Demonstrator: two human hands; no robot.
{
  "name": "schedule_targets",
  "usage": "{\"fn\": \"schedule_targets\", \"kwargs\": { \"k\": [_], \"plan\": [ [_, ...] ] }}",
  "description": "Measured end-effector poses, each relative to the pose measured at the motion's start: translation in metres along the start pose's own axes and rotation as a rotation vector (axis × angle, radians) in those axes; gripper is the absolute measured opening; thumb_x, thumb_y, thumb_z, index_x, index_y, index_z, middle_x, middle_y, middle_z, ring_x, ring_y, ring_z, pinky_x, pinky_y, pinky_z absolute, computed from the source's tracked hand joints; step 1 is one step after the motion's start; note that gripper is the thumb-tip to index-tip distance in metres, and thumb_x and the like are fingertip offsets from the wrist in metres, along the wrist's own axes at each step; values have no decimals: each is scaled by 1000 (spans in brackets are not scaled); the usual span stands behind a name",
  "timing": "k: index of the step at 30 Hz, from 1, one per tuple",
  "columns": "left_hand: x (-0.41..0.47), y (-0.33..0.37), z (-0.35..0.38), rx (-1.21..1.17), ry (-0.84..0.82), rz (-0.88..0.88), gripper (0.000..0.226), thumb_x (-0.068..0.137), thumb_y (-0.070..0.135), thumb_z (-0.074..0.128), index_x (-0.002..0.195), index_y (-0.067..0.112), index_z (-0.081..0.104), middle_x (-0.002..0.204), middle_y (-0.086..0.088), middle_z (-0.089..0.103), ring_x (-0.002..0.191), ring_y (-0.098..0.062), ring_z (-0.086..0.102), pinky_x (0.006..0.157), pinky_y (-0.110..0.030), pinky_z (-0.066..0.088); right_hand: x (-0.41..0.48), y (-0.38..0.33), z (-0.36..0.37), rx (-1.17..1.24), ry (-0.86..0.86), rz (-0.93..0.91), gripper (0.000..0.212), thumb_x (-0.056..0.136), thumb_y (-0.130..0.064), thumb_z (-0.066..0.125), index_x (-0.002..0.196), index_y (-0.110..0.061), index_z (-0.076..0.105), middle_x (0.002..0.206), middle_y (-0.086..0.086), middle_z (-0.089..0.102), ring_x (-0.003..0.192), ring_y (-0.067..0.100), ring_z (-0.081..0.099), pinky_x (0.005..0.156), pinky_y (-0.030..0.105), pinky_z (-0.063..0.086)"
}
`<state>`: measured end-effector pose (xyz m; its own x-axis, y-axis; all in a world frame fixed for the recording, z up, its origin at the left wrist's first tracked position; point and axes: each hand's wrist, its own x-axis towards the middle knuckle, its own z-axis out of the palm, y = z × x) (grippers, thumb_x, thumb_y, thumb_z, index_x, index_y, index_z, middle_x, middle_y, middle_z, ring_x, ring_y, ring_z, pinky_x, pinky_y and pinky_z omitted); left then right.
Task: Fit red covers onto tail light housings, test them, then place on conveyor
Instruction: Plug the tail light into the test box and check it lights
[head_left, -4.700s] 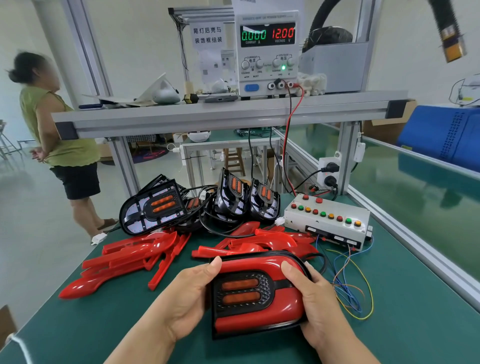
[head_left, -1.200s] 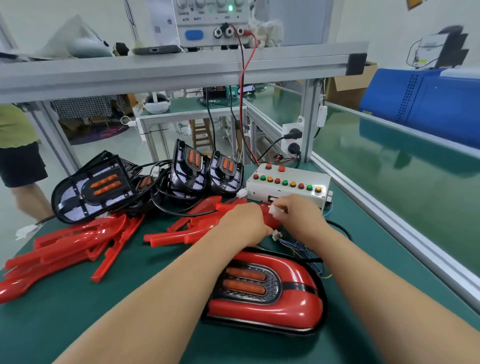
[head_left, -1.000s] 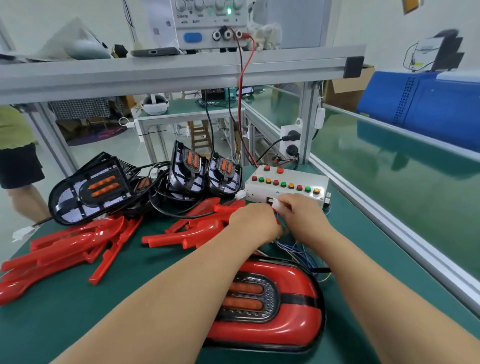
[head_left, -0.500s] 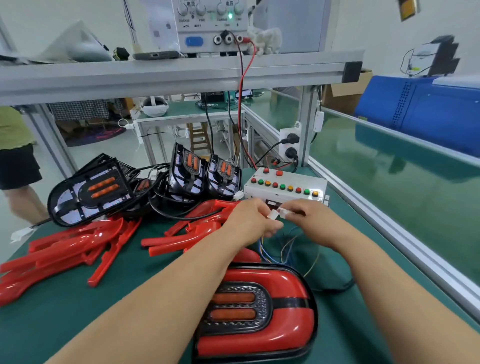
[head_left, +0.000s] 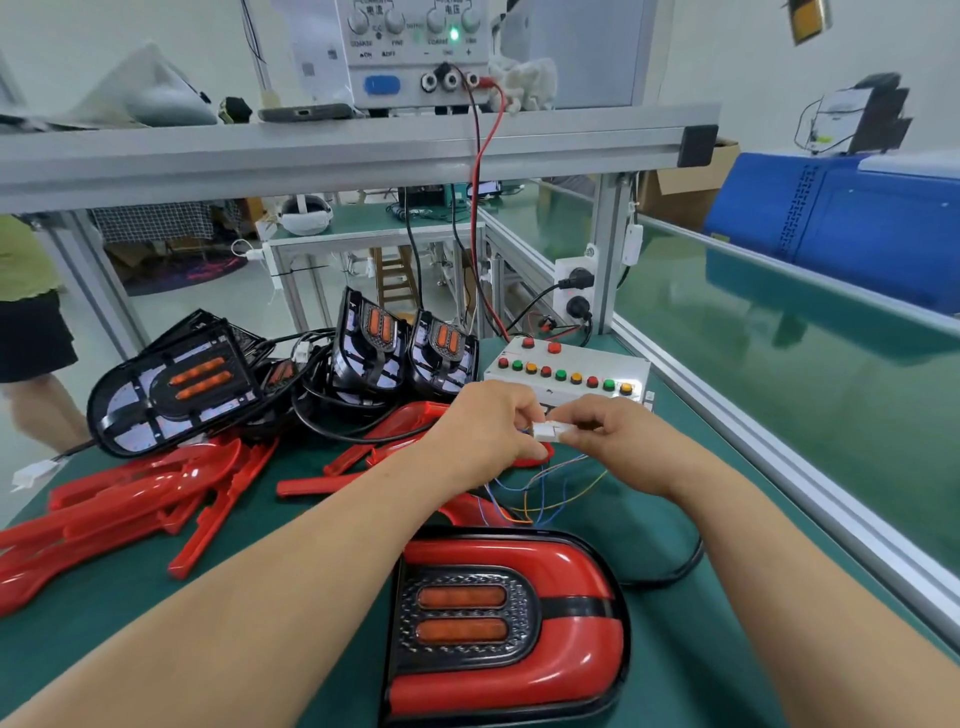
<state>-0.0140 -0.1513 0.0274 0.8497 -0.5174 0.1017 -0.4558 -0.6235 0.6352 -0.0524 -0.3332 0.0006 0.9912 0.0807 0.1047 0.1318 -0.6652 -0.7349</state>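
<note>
**Joining the plug for the test: a crooked push is the main risk**

The fingers of the left hand (head_left: 483, 431) and the right hand (head_left: 618, 436) are curling in toward each other, and each hand is pinching one end of the small white plug (head_left: 550, 430), so both hands are clamped on it. Whether the two halves are fully seated cannot be told.

The thin coloured wires (head_left: 550, 493) are hanging in loose loops under the plug and trailing down toward the tail light (head_left: 509, 623). That light is lying flat on the bench just in front of the person with its red cover on. A black cable (head_left: 670, 577) is curving away from its right side.

Several things could go wrong, by my judgement:

- A skewed push could be bending pins or leaving a half-made contact, which would give a false fail at the button box (head_left: 571, 374).
- Tugging on the wires rather than the plug body could be pulling one loose.
- A loop could be snagging on the spare red covers (head_left: 130, 499) and dragging the light.

The belt (head_left: 831, 415) is lying to the right, well apart from the light.

As for containers, the only one in view is a cardboard box (head_left: 685, 182) behind the frame, and its contents are hidden.
</note>
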Motion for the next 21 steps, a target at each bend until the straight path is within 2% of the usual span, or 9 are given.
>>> {"fn": "schedule_targets", "kwargs": {
  "k": [4,7,9,13,17,21],
  "plan": [
    [-1,0,0,19,12,-8,28,73,15,85,97,17,70,73,9,55,67,-7,52,61,-18,40,-1,0,4,-15,24,-8,20,98,-18,61,112,-29,70,93,-14,58,82,-3,53,73,8,36],
    [-3,-3,1,-26,28,-15,25,71,15,87,90,20,70,72,8,58,63,-4,52,58,-14,39,-4,-2,5,0,19,-12,18,97,-19,62,106,-34,69,94,-14,60,84,0,54,75,14,38],
    [-3,-4,0,-13,21,-12,24,70,17,87,88,20,71,71,8,59,64,-7,53,59,-17,40,-5,-3,7,-1,32,-23,19,97,-18,63,107,-32,70,93,-14,59,84,0,54,73,11,37],
    [-2,-1,-4,100,-4,-14,28,72,18,87,95,16,72,80,4,62,75,-13,57,74,-27,51,-8,-4,12,-16,64,-47,22,96,-15,63,111,-27,73,91,-14,58,84,-2,54,72,7,36],
    [-4,0,-7,149,-14,-1,31,74,19,86,100,14,72,80,8,57,82,-15,58,78,-27,50,-10,-4,19,-13,121,-43,23,95,-13,63,111,-26,74,99,-14,64,88,-1,57,73,5,38],
    [-6,-1,-7,208,-13,12,29,77,18,82,103,12,72,90,-1,62,95,-21,63,87,-35,51,-8,-7,23,-12,98,-39,20,95,-16,64,110,-25,74,99,-16,65,85,-7,57,69,3,40]
  ]
}}
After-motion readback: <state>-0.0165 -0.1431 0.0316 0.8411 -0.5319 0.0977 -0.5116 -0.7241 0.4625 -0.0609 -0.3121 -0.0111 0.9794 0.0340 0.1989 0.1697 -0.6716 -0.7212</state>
